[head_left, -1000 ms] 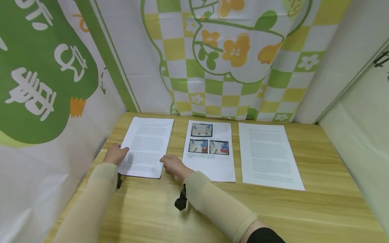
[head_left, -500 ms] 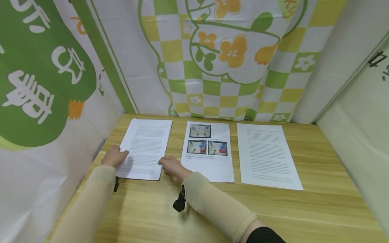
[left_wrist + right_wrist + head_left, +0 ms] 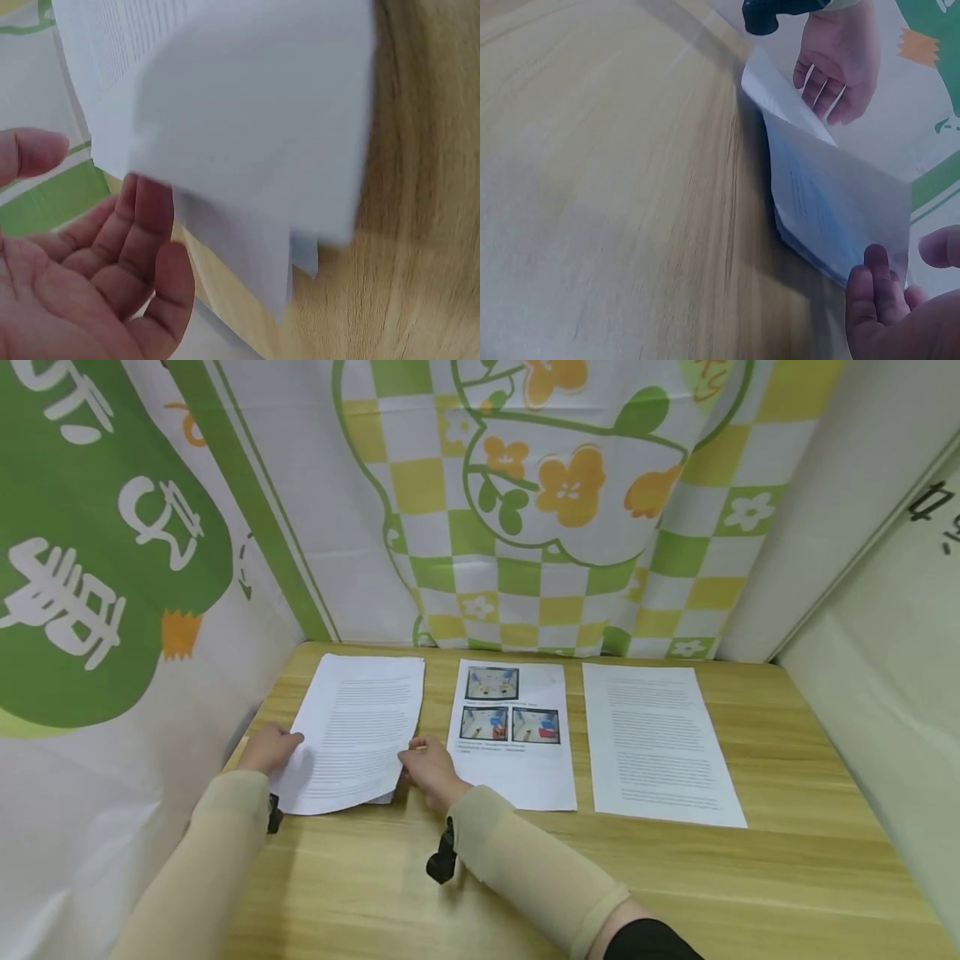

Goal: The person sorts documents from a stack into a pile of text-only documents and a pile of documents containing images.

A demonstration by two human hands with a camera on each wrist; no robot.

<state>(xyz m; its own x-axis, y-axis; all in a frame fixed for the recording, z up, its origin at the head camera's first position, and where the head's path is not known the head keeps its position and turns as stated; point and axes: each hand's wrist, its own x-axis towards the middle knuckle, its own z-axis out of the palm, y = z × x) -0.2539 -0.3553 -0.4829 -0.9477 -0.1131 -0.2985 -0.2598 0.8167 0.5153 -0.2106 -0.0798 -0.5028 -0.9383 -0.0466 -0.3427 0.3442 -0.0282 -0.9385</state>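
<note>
The curtain (image 3: 525,510) behind my table (image 3: 675,877) is the biggest thing here: green and yellow checks with orange flowers, plus big white characters on a green blob at left that I can't really read. The text on every sheet is too small to make out. On the table sit three lots of paper in a row: a text page (image 3: 656,739) on the right, a page with three photos (image 3: 513,731) in the middle, and my stack of pages (image 3: 352,731) on the left, near end lifted off the wood. My left hand (image 3: 268,748) holds its left edge, my right hand (image 3: 426,768) pinches the right edge. Only the wrist cameras show several sheets fanned out underneath, with my left fingers (image 3: 142,225) below them.
</note>
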